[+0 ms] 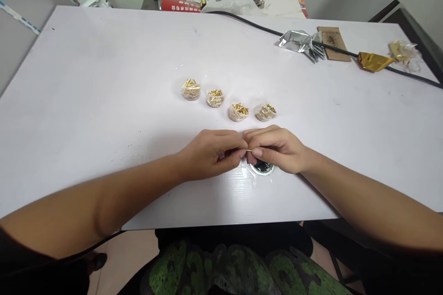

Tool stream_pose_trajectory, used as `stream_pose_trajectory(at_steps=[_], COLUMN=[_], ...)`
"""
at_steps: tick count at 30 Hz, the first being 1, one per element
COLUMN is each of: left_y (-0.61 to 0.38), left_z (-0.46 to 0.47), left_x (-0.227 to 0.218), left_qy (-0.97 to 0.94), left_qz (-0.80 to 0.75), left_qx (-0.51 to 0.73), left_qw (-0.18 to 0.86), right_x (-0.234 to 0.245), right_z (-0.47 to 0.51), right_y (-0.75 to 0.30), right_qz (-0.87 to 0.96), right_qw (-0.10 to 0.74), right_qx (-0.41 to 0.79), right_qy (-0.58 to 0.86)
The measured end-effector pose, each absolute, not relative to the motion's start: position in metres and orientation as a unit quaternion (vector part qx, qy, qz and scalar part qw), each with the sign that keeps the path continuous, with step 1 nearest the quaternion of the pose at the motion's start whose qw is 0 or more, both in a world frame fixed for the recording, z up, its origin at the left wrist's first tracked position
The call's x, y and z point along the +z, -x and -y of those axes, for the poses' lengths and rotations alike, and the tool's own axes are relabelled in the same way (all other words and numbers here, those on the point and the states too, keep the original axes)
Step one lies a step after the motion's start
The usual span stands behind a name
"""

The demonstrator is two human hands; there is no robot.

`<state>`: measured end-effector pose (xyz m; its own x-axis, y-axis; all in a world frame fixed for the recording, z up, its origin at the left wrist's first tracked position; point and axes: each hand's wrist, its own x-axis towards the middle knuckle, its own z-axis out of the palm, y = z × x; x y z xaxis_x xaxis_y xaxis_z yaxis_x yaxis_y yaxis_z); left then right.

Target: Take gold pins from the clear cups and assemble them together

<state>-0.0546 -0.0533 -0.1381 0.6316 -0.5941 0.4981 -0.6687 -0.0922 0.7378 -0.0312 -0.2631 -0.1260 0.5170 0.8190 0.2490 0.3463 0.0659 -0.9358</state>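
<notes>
I have one thin gold pin (248,150) between my two hands, above the near part of the table, its ends clamped in the thumb and fingertips of my left hand (216,153) and my right hand (282,148). Both ends vanish into my grip, so only a short middle piece shows. One round dark dish (262,169) with a silvery rim lies under my right hand, which covers its upper part; I can't make out what it holds. Just beyond my knuckles stand four small clear cups (238,118) of gold pieces, too heaped to count. Farther off, one black cable (254,24) crosses the white table (104,78), passing one silver wrapper (296,40), one gold wrapper (374,61) and one brown card (332,39), which it partly covers.
</notes>
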Motion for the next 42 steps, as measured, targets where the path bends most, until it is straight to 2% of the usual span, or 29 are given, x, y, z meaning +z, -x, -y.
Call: stream_pose_trajectory(at_steps=[9,16,22,29,32,37,40,42], left_y=[0.055,0.057,0.056,0.059,0.056,0.024,-0.005,-0.022], left_z=[0.055,0.053,0.052,0.059,0.054,0.033,0.028,0.032], left_x=[-0.139,-0.139,-0.135,-0.131,-0.119,-0.076,-0.05,-0.039], left_qy=[-0.736,-0.738,-0.755,-0.719,-0.76,-0.842,-0.929,-0.966], left_qz=[0.427,0.388,0.326,0.302,0.348,0.39,0.311,0.253], left_qx=[0.047,-0.008,-0.02,-0.069,-0.026,0.14,0.133,0.04], left_qw=[0.524,0.552,0.569,0.622,0.548,0.345,0.153,0.029], right_x=[-0.128,-0.13,-0.137,-0.138,-0.135,-0.133,-0.134,-0.133], right_z=[0.263,0.26,0.252,0.247,0.251,0.257,0.257,0.258], right_y=[0.032,0.033,0.045,0.047,0.046,0.047,0.046,0.045], right_qz=[0.433,0.424,0.379,0.405,0.417,0.388,0.406,0.426], right_qw=[0.593,0.604,0.585,0.61,0.621,0.62,0.573,0.53], right_qx=[0.212,0.205,0.04,-0.062,-0.074,0.029,0.03,0.001], right_qy=[0.645,0.643,0.716,0.679,0.659,0.681,0.711,0.733])
